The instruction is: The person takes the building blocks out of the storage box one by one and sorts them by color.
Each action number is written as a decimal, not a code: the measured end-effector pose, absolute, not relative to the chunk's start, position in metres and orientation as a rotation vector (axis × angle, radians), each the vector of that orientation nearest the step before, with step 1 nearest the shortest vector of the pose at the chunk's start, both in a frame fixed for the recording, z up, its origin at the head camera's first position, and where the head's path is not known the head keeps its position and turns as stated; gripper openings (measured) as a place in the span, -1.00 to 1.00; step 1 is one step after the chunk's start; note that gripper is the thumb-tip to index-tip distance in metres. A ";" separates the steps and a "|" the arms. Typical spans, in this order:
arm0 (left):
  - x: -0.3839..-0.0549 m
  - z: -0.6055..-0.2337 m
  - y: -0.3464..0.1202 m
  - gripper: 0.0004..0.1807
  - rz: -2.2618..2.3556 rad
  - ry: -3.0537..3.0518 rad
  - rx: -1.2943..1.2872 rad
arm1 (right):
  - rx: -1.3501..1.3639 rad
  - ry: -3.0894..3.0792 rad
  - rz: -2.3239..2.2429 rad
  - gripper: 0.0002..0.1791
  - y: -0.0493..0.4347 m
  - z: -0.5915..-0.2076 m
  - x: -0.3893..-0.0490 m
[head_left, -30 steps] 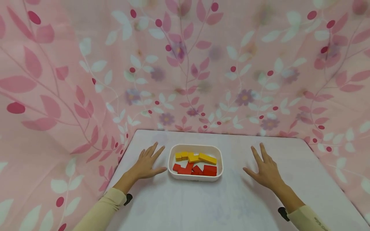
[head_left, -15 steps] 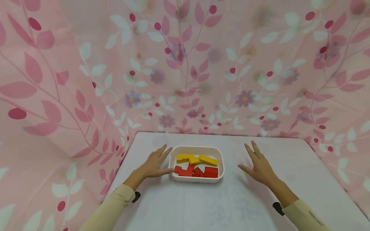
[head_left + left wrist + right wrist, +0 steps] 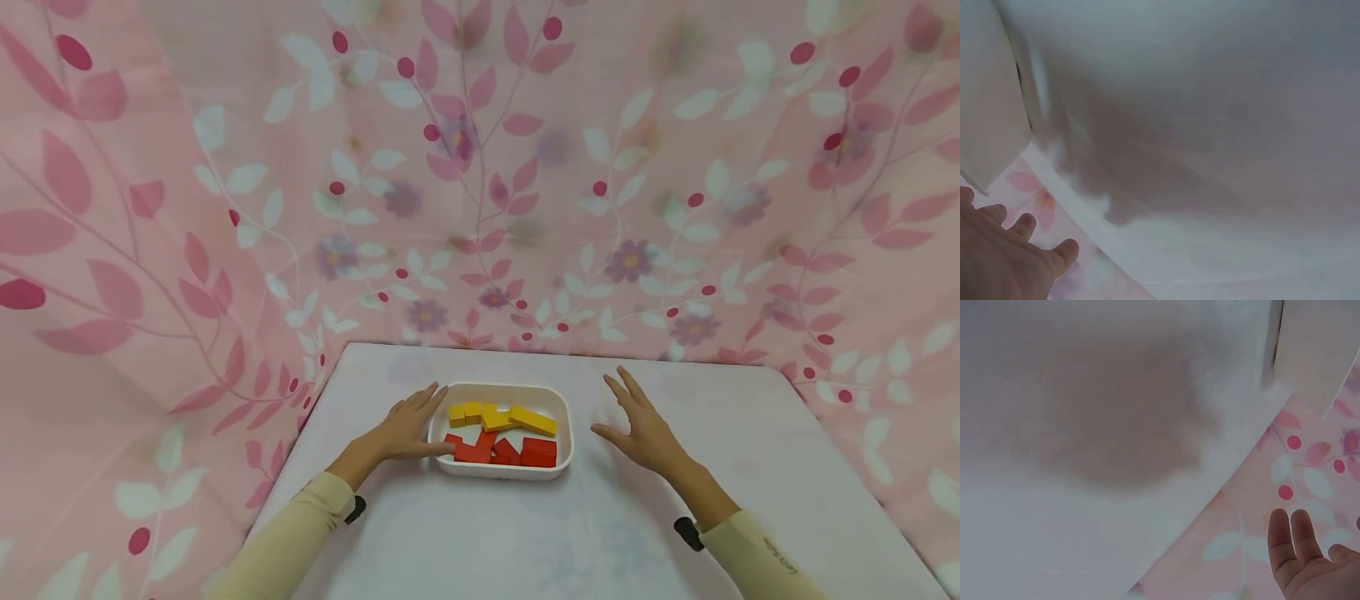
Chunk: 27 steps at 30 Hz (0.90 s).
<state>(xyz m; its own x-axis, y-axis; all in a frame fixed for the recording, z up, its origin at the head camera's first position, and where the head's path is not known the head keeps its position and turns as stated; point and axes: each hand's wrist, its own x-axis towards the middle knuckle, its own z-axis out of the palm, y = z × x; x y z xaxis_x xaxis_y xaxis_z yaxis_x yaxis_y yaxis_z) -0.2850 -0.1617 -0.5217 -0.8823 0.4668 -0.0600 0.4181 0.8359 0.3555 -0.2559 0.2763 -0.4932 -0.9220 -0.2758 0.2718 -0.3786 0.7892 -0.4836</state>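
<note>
Flanking white tray [image 3: 502, 472]: left hand [image 3: 405, 429] spread at 9 o'clock, contact unclear; right hand [image 3: 645, 429] spread, apart, at 3. Likely light, stiff; blocks [image 3: 538, 452] may slide. Grasp both ends.

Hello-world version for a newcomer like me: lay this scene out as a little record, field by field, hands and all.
Container: white plastic tray, rounded corners
Far side of tray: yellow blocks
Near side of tray: red blocks
Left hand: at the tray's left end, thumb reaching over the rim; contact unclear
Right hand: right of the tray, apart from it, holding nothing
Sleeves: beige
Surface: white tabletop
Backdrop: pink floral cloth
</note>
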 end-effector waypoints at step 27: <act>-0.291 -0.525 -0.162 0.23 0.579 2.786 0.730 | 0.696 -2.879 1.002 -0.40 0.202 -0.514 -0.299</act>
